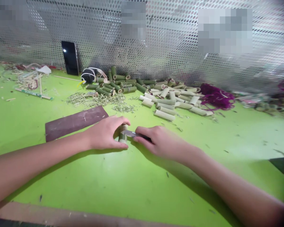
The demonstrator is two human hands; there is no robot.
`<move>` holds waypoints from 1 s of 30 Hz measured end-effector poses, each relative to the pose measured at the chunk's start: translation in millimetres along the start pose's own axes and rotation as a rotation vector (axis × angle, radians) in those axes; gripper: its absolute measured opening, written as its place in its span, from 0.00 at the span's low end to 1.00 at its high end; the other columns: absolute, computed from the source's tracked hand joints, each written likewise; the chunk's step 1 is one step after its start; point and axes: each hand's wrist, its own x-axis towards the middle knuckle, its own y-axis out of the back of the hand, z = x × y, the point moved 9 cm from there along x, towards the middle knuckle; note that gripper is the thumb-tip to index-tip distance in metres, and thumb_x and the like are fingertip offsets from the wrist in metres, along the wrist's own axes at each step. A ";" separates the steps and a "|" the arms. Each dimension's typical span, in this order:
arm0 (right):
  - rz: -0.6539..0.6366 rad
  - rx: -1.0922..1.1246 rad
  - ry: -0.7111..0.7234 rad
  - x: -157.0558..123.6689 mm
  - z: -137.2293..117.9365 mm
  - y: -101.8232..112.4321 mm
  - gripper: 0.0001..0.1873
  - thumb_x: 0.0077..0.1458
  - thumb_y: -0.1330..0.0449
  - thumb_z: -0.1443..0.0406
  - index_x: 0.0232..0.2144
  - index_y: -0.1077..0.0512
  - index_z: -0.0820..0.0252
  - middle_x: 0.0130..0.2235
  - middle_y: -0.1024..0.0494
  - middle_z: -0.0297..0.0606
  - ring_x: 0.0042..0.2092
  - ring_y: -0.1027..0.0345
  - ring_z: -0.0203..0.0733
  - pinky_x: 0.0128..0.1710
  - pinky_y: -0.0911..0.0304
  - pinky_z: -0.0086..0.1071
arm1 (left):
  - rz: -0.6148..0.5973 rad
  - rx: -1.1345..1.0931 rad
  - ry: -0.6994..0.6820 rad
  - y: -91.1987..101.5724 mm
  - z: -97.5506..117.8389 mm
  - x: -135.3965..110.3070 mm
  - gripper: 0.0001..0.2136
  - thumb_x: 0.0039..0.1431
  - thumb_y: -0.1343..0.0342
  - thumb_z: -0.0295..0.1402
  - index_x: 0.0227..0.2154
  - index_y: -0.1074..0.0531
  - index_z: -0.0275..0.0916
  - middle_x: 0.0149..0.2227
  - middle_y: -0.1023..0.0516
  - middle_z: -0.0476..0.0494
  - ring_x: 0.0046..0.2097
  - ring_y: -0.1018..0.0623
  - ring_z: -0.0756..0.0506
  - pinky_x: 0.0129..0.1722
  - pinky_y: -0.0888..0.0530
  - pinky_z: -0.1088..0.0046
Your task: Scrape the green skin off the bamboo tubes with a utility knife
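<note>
Between the thumb and fingers of my left hand (109, 132) a short green bamboo tube (122, 137) is gripped by its two ends, just above the green tabletop (104, 183). My right hand (159, 140) is closed round the dark handle of a small knife (129, 133). The blade points left and its tip meets the side of the tube. Behind my left wrist lies a flat brown sandpaper sheet or board (75, 123), partly covered by my arm. I cannot make out which.
Green bamboo tubes (129, 89) and paler, scraped ones (164, 115) are heaped at the back, beside shavings (97, 99) and purple string (216, 97). A phone (70, 58) leans on the perforated metal screen (165, 56); a wrapped charger (88, 75) sits near it. Scraps (33, 80) lie far left.
</note>
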 end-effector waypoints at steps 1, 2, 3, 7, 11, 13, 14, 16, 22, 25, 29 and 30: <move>0.022 -0.027 -0.004 0.2 -1.6 0.3 0.17 0.71 0.51 0.56 0.37 0.26 0.57 0.27 0.23 0.35 0.24 0.36 0.37 0.26 0.50 0.31 | -0.004 -0.003 0.002 -0.2 -0.4 0.2 0.28 0.51 0.29 0.42 0.53 0.30 0.42 0.47 0.20 0.42 0.47 0.20 0.39 0.45 0.24 0.62; 0.043 -0.052 -0.005 0.7 -3.9 0.3 0.16 0.72 0.50 0.57 0.37 0.27 0.57 0.27 0.23 0.34 0.24 0.36 0.36 0.26 0.50 0.31 | -0.006 -0.003 0.001 -0.3 -0.5 0.3 0.28 0.50 0.29 0.42 0.53 0.30 0.42 0.47 0.20 0.42 0.47 0.20 0.39 0.45 0.24 0.62; 0.063 -0.073 -0.004 1.4 -6.6 0.3 0.16 0.72 0.50 0.57 0.38 0.27 0.57 0.27 0.23 0.34 0.24 0.36 0.36 0.27 0.50 0.31 | -0.005 -0.001 -0.003 -0.1 -0.5 0.5 0.27 0.50 0.29 0.43 0.52 0.30 0.42 0.47 0.20 0.42 0.47 0.20 0.38 0.45 0.24 0.62; 0.098 -0.099 0.013 4.9 -15.6 -1.0 0.14 0.71 0.49 0.58 0.39 0.27 0.57 0.27 0.23 0.32 0.24 0.36 0.35 0.28 0.51 0.31 | 0.005 0.017 -0.036 0.7 1.1 0.7 0.21 0.51 0.30 0.44 0.44 0.29 0.43 0.45 0.20 0.43 0.49 0.21 0.38 0.47 0.25 0.60; 0.078 -0.083 0.004 6.4 -15.3 -1.8 0.13 0.71 0.49 0.59 0.38 0.28 0.57 0.27 0.24 0.32 0.24 0.37 0.36 0.28 0.51 0.31 | 0.006 0.029 -0.056 1.3 2.4 0.6 0.19 0.52 0.30 0.44 0.40 0.30 0.42 0.46 0.20 0.41 0.52 0.21 0.36 0.50 0.26 0.58; 0.063 -0.066 0.013 5.8 -14.7 -1.6 0.13 0.71 0.49 0.59 0.38 0.28 0.57 0.26 0.24 0.32 0.24 0.37 0.35 0.27 0.51 0.31 | -0.003 0.030 -0.063 1.0 3.0 0.5 0.19 0.52 0.30 0.43 0.40 0.30 0.41 0.47 0.21 0.40 0.52 0.22 0.36 0.50 0.26 0.58; 0.053 -0.053 0.021 5.2 -14.4 -1.5 0.14 0.71 0.49 0.58 0.37 0.28 0.57 0.26 0.25 0.32 0.24 0.37 0.35 0.27 0.51 0.31 | -0.010 0.028 -0.067 0.6 3.4 0.3 0.19 0.52 0.30 0.43 0.40 0.30 0.41 0.47 0.21 0.40 0.52 0.22 0.36 0.50 0.26 0.58; 0.027 -0.018 0.036 3.4 -12.9 -1.8 0.15 0.72 0.49 0.57 0.37 0.29 0.57 0.26 0.25 0.32 0.24 0.37 0.35 0.27 0.50 0.30 | -0.031 0.020 -0.070 -0.6 4.0 -0.3 0.18 0.53 0.31 0.42 0.40 0.29 0.41 0.48 0.22 0.39 0.53 0.23 0.36 0.51 0.26 0.58; -0.047 0.048 0.047 -2.1 -4.2 -3.9 0.19 0.72 0.51 0.53 0.34 0.29 0.58 0.24 0.27 0.32 0.23 0.38 0.35 0.26 0.49 0.30 | -0.067 -0.010 -0.034 -1.4 1.9 -0.5 0.17 0.53 0.31 0.42 0.40 0.27 0.41 0.49 0.22 0.41 0.53 0.23 0.36 0.50 0.26 0.60; -0.006 -0.006 0.052 -0.8 -6.1 -3.1 0.18 0.72 0.50 0.55 0.34 0.29 0.58 0.23 0.28 0.32 0.23 0.40 0.34 0.26 0.51 0.30 | -0.058 -0.040 0.013 -0.3 -2.3 0.2 0.20 0.49 0.29 0.43 0.42 0.27 0.41 0.47 0.22 0.42 0.49 0.22 0.38 0.46 0.25 0.62; 0.047 -0.044 0.058 6.2 -15.3 -5.6 0.16 0.72 0.49 0.56 0.36 0.29 0.58 0.25 0.26 0.32 0.23 0.39 0.34 0.27 0.53 0.31 | -0.041 -0.058 0.038 1.7 -4.9 0.7 0.24 0.48 0.29 0.42 0.47 0.29 0.42 0.46 0.21 0.45 0.45 0.22 0.40 0.45 0.25 0.63; 0.052 -0.046 0.062 7.6 -17.3 -6.3 0.15 0.72 0.49 0.57 0.37 0.29 0.58 0.26 0.26 0.33 0.24 0.39 0.34 0.27 0.53 0.31 | -0.041 -0.051 0.030 2.1 -4.3 0.7 0.24 0.49 0.30 0.42 0.47 0.28 0.43 0.46 0.21 0.45 0.46 0.22 0.40 0.46 0.25 0.63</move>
